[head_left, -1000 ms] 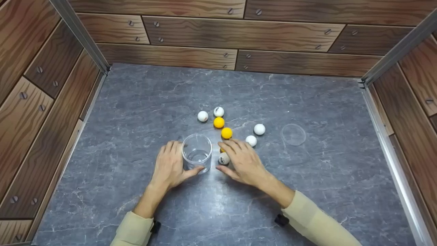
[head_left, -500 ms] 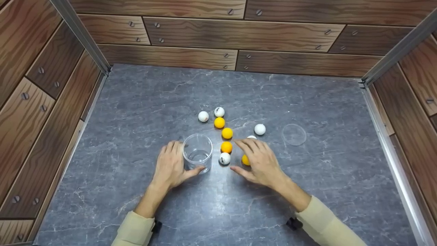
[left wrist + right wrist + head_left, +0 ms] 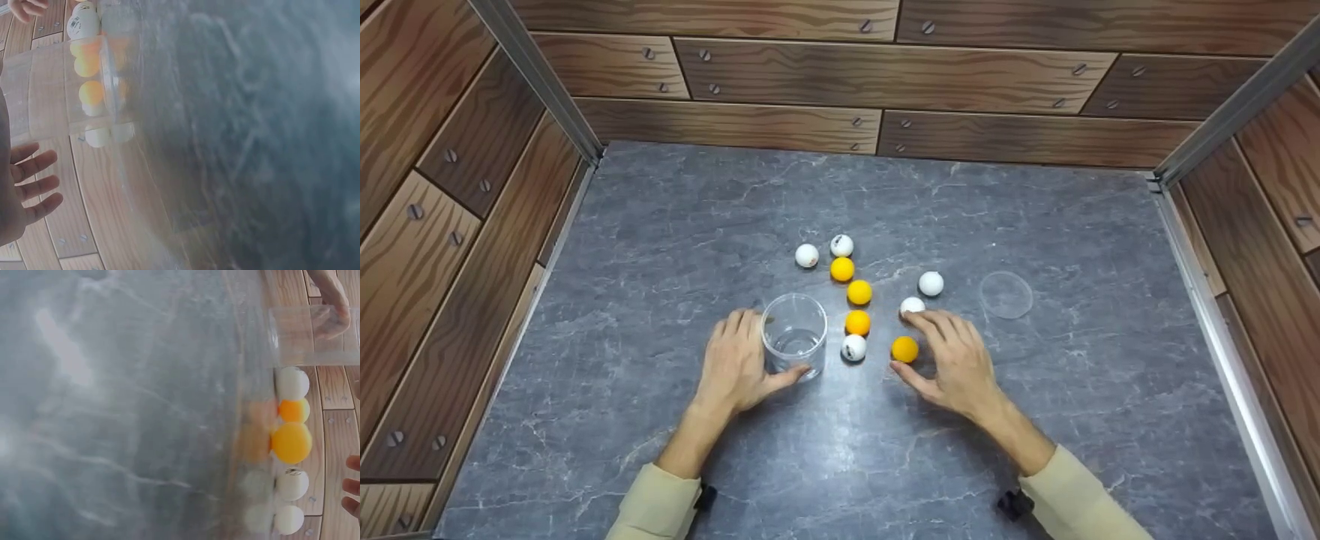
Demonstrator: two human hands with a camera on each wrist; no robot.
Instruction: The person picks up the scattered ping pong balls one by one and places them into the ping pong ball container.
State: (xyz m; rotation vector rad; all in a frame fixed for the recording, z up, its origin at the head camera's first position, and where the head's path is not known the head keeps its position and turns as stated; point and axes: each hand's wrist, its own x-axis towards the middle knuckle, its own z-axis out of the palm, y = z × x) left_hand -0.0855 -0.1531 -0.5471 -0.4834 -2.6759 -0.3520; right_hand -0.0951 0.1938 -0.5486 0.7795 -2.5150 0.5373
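In the head view, my left hand [image 3: 735,364] holds an upright clear plastic cup [image 3: 795,326], thumb across its front and fingers along its left side. Nothing shows inside the cup. My right hand [image 3: 956,367] is spread around an orange ping-pong ball [image 3: 904,349] without gripping it; the thumb lies just in front. Its index fingertip is at a white ping-pong ball [image 3: 912,307]; I cannot tell if they touch. Between cup and right hand, another orange ball [image 3: 857,323] sits against a printed white ball [image 3: 853,348]. In the left wrist view, the left fingers [image 3: 42,191] look fairly straight.
Farther back are two orange balls [image 3: 850,281] and two white balls [image 3: 824,250]. Another white ball [image 3: 931,283] lies behind the right hand. A clear round lid [image 3: 1006,295] rests to the right on the grey marbled table [image 3: 697,217]. Wood-patterned walls [image 3: 885,75] enclose the back and sides.
My right hand has moved rightward from beside the printed white ball. An orange ball, hidden a second ago, now shows apart on the right. The left hand and cup stay put.
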